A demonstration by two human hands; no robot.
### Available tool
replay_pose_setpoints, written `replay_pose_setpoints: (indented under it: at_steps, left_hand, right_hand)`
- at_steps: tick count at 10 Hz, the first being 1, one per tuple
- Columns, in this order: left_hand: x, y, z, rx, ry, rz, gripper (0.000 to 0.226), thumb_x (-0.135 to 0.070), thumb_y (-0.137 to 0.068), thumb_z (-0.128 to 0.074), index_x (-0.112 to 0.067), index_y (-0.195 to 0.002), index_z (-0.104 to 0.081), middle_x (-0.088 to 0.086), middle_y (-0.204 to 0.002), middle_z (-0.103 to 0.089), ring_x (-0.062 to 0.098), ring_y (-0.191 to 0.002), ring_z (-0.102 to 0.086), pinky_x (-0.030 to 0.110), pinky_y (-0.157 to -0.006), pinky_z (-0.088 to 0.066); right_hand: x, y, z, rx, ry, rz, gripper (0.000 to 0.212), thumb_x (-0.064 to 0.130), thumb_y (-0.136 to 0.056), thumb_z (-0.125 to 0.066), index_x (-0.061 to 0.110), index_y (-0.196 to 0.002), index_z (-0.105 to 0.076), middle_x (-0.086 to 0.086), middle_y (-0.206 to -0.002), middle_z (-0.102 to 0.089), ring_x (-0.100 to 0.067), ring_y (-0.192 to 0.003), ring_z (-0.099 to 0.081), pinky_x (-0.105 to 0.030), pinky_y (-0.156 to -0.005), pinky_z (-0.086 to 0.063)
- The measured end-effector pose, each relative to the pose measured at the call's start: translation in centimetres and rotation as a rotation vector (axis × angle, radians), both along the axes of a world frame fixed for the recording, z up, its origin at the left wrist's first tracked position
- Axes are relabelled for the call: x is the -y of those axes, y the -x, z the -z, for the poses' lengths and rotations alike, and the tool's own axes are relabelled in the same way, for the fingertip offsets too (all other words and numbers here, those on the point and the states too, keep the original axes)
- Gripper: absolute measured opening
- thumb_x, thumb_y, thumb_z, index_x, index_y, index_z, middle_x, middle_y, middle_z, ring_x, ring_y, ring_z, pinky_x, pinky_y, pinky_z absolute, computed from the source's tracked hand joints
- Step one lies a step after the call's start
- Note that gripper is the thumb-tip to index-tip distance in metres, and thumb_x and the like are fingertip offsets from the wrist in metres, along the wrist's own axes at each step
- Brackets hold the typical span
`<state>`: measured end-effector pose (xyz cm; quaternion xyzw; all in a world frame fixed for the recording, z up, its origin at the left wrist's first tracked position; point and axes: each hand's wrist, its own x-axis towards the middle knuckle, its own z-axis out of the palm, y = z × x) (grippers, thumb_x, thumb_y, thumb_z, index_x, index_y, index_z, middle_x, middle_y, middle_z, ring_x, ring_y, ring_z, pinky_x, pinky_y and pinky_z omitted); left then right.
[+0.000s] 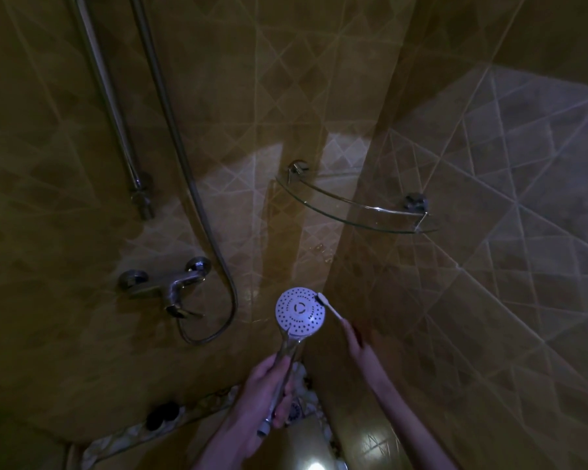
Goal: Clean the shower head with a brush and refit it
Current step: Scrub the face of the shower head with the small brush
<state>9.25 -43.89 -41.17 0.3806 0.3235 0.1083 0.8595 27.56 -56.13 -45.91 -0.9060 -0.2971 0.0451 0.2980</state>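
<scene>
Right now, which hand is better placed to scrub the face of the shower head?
The right hand. It already holds the brush, whose bristle end touches the upper right edge of the shower head face. The left hand grips the handle and steadies it.

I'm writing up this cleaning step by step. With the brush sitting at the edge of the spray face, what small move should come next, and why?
Probably sweep the brush leftward across the shower head. Its bristles touch only the upper right rim of the nozzle face, so most nozzle holes lie away from them. The left hand grips the handle and the right hand holds the brush.
</scene>
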Motion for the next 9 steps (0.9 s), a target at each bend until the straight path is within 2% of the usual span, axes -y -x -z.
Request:
replay_pose_setpoints:
  at_steps: [1, 2, 3, 4, 5, 6, 7, 8, 9]
  left_hand:
    - [-0.1, 0.2, 0.4, 0.011, 0.004, -0.006, 0.017, -0.022, -0.095, -0.05, -0.005, -0.096, -0.052, 0.006, -0.056, -0.045, 0.012, -0.027, -0.03, 0.013, -0.03, -0.023]
    - [-0.1, 0.4, 0.7, 0.013, 0.002, -0.02, 0.02, -0.024, -0.094, -0.051, -0.004, -0.098, -0.053, 0.007, -0.056, -0.044, 0.012, -0.026, -0.029, 0.012, -0.031, -0.023]
    - [0.2, 0.4, 0.4, 0.013, 0.008, -0.027, 0.019, -0.024, -0.095, -0.051, -0.005, -0.099, -0.052, 0.008, -0.056, -0.045, 0.011, -0.025, -0.029, 0.012, -0.03, -0.024]
    - [0.2, 0.2, -0.2, 0.016, 0.014, -0.014, 0.017, -0.022, -0.096, -0.05, -0.007, -0.101, -0.053, 0.007, -0.057, -0.046, 0.011, -0.026, -0.031, 0.012, -0.03, -0.023]
    - [0.1, 0.1, -0.3, 0.02, 0.011, -0.021, 0.015, -0.022, -0.096, -0.05, -0.009, -0.099, -0.056, 0.006, -0.056, -0.047, 0.011, -0.027, -0.031, 0.012, -0.03, -0.023]
    - [0.2, 0.2, -0.2, 0.028, 0.019, -0.038, 0.015, -0.022, -0.094, -0.052, -0.007, -0.093, -0.054, 0.007, -0.055, -0.047, 0.012, -0.025, -0.031, 0.012, -0.03, -0.024]
    - [0.3, 0.2, -0.3, 0.019, 0.0, -0.022, 0.015, -0.023, -0.094, -0.052, -0.008, -0.093, -0.053, 0.006, -0.056, -0.048, 0.011, -0.026, -0.031, 0.012, -0.03, -0.024]
    - [0.4, 0.1, -0.6, 0.022, -0.012, 0.012, 0.015, -0.024, -0.096, -0.05, -0.009, -0.094, -0.053, 0.005, -0.057, -0.049, 0.011, -0.027, -0.032, 0.012, -0.031, -0.022]
    - [0.5, -0.1, -0.7, 0.033, -0.007, 0.023, 0.016, -0.023, -0.097, -0.048, -0.007, -0.098, -0.053, 0.006, -0.057, -0.049, 0.011, -0.027, -0.031, 0.012, -0.03, -0.022]
  right_hand:
    - [-0.9, 4.1, -3.8, -0.115, -0.146, -0.092, 0.016, 0.033, -0.096, -0.047, 0.035, -0.084, -0.057, 0.017, -0.069, -0.054, 0.003, -0.066, -0.057, -0.013, -0.062, -0.037]
    - [-0.7, 4.3, -3.0, -0.018, -0.086, -0.135, 0.033, 0.043, -0.094, -0.047, 0.024, -0.066, -0.046, 0.012, -0.049, -0.046, -0.005, -0.055, -0.057, -0.021, -0.055, -0.035]
    - [-1.9, 3.5, -5.0, -0.029, -0.18, -0.122, 0.032, 0.046, -0.093, -0.04, 0.026, -0.086, -0.063, 0.006, -0.079, -0.069, -0.001, -0.075, -0.064, -0.019, -0.069, -0.041]
    - [-2.6, 2.7, -6.5, -0.003, -0.16, -0.113, 0.043, 0.041, -0.097, -0.034, 0.013, -0.117, -0.06, 0.001, -0.106, -0.063, -0.012, -0.103, -0.059, -0.005, -0.073, -0.031]
    - [-1.7, 3.8, -5.7, -0.028, -0.153, -0.12, 0.022, 0.029, -0.098, -0.045, 0.03, -0.081, -0.059, 0.025, -0.067, -0.06, 0.008, -0.068, -0.058, -0.014, -0.06, -0.038]
    - [-0.4, 5.5, -3.8, -0.01, -0.075, -0.135, 0.033, 0.043, -0.094, -0.047, 0.026, -0.066, -0.044, 0.011, -0.048, -0.048, -0.001, -0.048, -0.053, -0.02, -0.049, -0.033]
    - [-0.7, 4.8, -4.6, -0.049, -0.14, -0.132, 0.027, 0.034, -0.095, -0.051, 0.031, -0.068, -0.047, 0.013, -0.051, -0.051, 0.0, -0.05, -0.051, -0.014, -0.05, -0.033]
    - [-1.7, 3.3, -6.5, -0.137, -0.229, 0.003, 0.023, 0.027, -0.096, -0.049, 0.015, -0.096, -0.069, 0.008, -0.088, -0.072, -0.003, -0.078, -0.064, -0.002, -0.07, -0.04]
    - [-1.5, 3.5, -6.6, -0.127, -0.178, 0.055, 0.034, 0.037, -0.096, -0.046, 0.015, -0.099, -0.071, 0.001, -0.092, -0.073, -0.01, -0.084, -0.066, -0.01, -0.072, -0.036]
